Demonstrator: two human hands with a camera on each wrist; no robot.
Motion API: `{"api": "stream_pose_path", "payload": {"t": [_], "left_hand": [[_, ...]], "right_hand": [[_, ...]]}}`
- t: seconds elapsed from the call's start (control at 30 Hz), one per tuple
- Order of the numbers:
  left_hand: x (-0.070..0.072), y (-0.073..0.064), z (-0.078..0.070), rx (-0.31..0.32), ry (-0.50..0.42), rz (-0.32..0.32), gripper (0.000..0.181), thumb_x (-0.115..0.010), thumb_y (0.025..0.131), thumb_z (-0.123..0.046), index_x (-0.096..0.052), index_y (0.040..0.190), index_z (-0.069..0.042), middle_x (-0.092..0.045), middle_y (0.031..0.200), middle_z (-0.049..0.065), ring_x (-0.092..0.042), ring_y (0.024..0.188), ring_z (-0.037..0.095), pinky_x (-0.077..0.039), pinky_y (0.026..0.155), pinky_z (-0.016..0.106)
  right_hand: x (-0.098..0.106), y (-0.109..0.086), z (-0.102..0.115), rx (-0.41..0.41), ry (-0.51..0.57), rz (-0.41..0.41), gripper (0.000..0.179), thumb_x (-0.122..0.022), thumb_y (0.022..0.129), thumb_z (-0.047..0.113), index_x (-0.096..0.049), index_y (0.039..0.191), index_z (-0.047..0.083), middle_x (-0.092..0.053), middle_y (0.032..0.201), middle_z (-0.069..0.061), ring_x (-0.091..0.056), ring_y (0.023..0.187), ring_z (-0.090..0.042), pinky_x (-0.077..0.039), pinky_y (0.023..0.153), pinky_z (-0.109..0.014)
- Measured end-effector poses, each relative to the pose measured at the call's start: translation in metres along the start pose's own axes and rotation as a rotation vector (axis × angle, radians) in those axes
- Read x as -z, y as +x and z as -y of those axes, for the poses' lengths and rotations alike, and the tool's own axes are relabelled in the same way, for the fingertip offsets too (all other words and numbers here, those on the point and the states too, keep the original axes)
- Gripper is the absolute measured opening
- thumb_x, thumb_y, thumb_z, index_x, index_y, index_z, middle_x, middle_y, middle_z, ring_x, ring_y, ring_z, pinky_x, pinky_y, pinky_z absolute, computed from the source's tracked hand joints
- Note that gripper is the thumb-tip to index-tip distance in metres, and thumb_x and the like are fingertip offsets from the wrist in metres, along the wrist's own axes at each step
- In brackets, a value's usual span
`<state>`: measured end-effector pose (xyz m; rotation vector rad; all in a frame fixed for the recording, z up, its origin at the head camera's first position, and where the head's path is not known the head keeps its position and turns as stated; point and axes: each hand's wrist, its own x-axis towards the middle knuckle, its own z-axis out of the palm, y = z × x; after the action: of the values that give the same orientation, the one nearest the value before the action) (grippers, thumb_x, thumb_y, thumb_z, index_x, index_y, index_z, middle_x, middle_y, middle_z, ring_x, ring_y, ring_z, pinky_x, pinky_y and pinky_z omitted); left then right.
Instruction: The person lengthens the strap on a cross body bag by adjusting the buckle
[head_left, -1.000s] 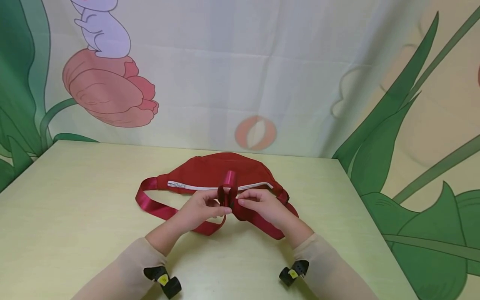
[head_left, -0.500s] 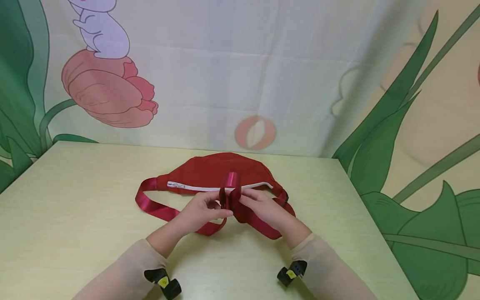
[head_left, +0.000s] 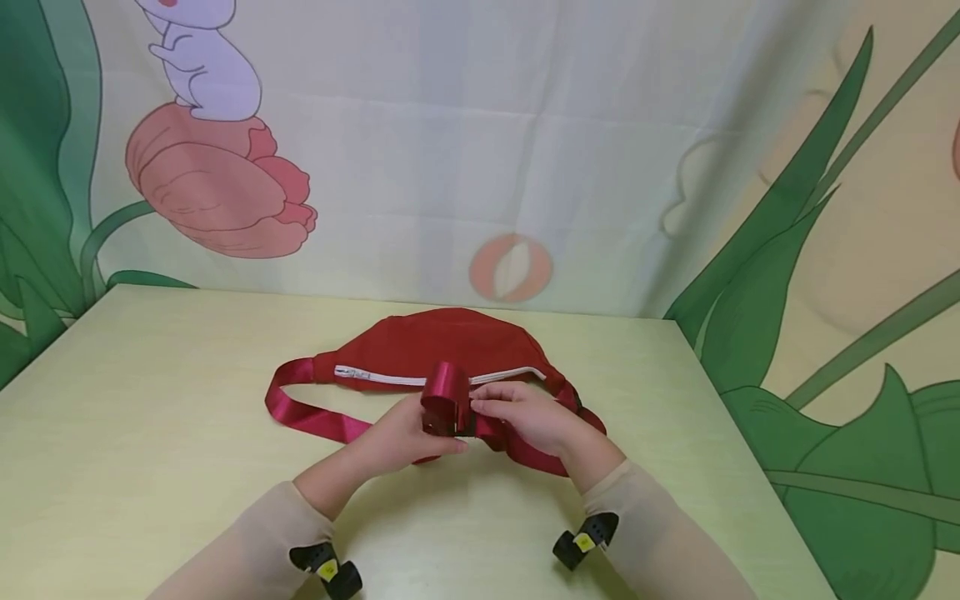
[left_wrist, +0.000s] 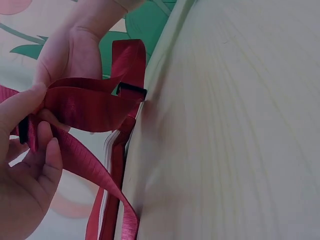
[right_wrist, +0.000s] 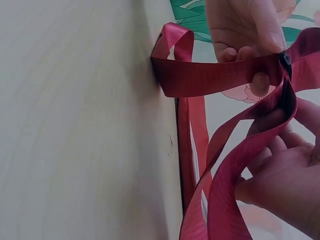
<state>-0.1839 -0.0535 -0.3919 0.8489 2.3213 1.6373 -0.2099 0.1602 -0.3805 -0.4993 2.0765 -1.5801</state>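
Red bag [head_left: 450, 337]: lying on the table [head_left: 150, 433], using it as the reference for everything below; white zipper [head_left: 382, 377] runs along its near side, pull at the left end
Strap [right_wrist: 205, 79]: comes off both ends of the bag, the two runs meet in my hands in front of the bag's near side; slack curls out past the bag's left end
Slider [right_wrist: 285, 64]: black, on the strap between my hands, nearer than the bag's zipper
Loop [head_left: 447, 383]: strap doubled up over the slider, standing in front of the middle of the bag
Left hand [head_left: 393, 433]: nearly closed, thumb and fingers pinching strap and slider edge, nearer than the bag and left of its middle
Right hand [head_left: 525, 412]: thumb and finger together on the strap just beside the slider, in front of the bag's right half; exact finger placement behind the webbing I can't tell
End buckle [left_wrist: 131, 90]: black, on the strap by the bag's right end, neither hand on it
Strap done: I'd call it partway, slider in hand and a loop formed at it
Strap left: probably working the slack through and pulling the loop flat; whether the webbing is fully threaded I can't tell
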Motion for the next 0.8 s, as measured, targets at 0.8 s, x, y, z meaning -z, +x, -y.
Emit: {"api": "stream_pose_path", "payload": {"t": [0.8], "left_hand": [[0.0003, 0.0041, 0.0066, -0.054, 0.161, -0.060, 0.026, -0.073, 0.080, -0.010, -0.067, 0.105, -0.010, -0.064, 0.089, -0.002, -0.059, 0.072, 0.014, -0.051, 0.065, 0.029]], "right_hand": [[0.0038, -0.0063, -0.0042, -0.021, 0.197, 0.017, 0.027, -0.050, 0.096, 0.014, -0.057, 0.117, -0.002, -0.063, 0.103, -0.005, -0.056, 0.095, -0.019, -0.043, 0.085, -0.031]]}}
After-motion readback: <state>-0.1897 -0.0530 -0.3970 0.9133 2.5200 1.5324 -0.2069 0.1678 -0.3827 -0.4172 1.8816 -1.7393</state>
